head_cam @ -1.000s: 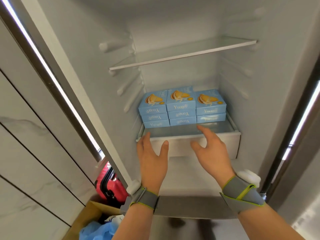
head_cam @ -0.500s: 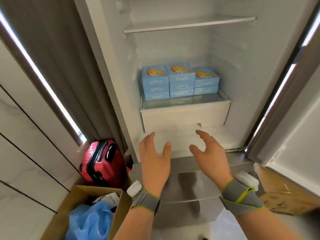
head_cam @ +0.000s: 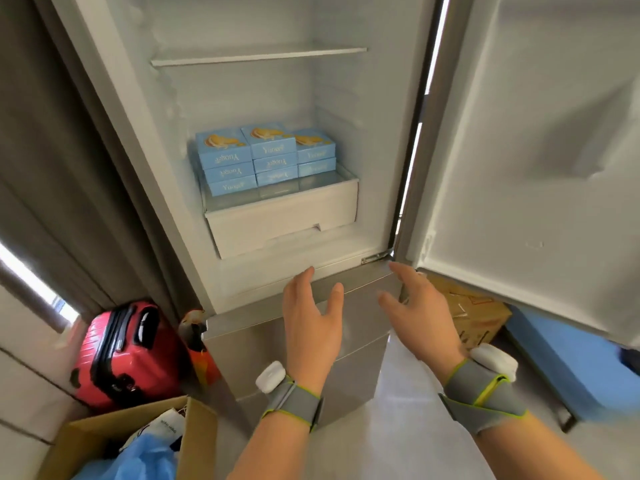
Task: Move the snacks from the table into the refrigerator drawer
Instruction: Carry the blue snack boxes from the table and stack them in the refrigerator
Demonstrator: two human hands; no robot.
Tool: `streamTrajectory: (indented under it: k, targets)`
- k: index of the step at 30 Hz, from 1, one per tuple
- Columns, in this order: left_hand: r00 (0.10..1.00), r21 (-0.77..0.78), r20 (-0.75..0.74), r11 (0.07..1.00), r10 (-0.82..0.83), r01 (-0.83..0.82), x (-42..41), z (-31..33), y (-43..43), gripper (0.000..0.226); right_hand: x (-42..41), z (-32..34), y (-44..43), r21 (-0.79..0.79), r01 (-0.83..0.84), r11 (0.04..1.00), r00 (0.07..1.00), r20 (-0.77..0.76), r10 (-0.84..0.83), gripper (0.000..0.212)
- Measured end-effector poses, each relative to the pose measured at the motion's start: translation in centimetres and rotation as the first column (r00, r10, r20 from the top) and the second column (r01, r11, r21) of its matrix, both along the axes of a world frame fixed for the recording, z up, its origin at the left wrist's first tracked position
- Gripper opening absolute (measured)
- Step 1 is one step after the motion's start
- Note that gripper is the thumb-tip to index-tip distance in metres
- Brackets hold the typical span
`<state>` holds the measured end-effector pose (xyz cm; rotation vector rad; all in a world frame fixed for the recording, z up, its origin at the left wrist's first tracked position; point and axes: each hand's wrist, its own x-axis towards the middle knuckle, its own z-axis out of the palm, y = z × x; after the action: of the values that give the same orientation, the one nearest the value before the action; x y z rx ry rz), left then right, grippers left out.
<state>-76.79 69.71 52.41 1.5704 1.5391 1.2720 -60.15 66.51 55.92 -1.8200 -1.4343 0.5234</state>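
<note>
1. The snack boxes (head_cam: 263, 157), pale blue with a picture of a cake on each lid, stand in three stacks of three at the back of the open refrigerator compartment.
2. They sit just above the white drawer (head_cam: 282, 226), on or under a clear panel; I cannot tell which. The drawer is closed, its front set back inside the compartment.
3. Higher up, a glass shelf (head_cam: 258, 57) spans the compartment.
4. The left grip (head_cam: 311, 323) hangs in front of the steel lower door (head_cam: 259, 355), back of the hand up, fingers spread and relaxed, holding nothing.
5. The right grip (head_cam: 420, 317) is beside it near the hinge corner, likewise loose and wide, with nothing in it.
6. Each wrist wears a grey band edged in green with a white device on it, the left band (head_cam: 294, 400) and the right band (head_cam: 485, 389).
7. The refrigerator door (head_cam: 536, 168) stands open on the right, with a cardboard carton (head_cam: 474, 317) on the floor below it.
8. On the left, a red suitcase (head_cam: 128, 351) stands by a grey curtain (head_cam: 69, 168), and nearer the camera an open cardboard box (head_cam: 197, 431) holds a blue plastic bag (head_cam: 145, 459).
</note>
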Motion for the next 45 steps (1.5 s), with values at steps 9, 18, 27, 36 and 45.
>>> streamTrajectory:
  k: [9,18,27,36,45]
  targets:
    - [0.955,0.064,-0.031,0.953,-0.294,0.295,14.3,1.6,-6.9,0.054,12.0,1.9,-12.3,0.057,0.291,0.955,0.957,-0.030,-0.290,0.057]
    - [0.795,0.085,-0.142,0.793,-0.590,0.603,30.9,2.8,-22.1,0.057,25.5,1.8,-31.7,0.069,0.621,0.781,0.783,-0.108,-0.613,0.056]
    - [0.550,0.059,-0.249,0.555,-0.797,0.830,41.5,3.3,-36.7,0.058,33.3,0.4,-48.3,0.079,0.820,0.566,0.569,-0.216,-0.793,0.055]
    - [0.398,0.038,-0.309,0.407,-0.864,0.913,47.7,2.5,-42.6,0.058,36.8,-0.7,-55.6,0.034,0.900,0.434,0.427,-0.264,-0.865,0.055]
    - [0.219,-0.058,-0.276,0.244,-0.936,0.968,55.7,-0.9,-46.2,0.055,41.4,-3.4,-60.3,-0.064,0.960,0.272,0.244,-0.282,-0.928,0.053]
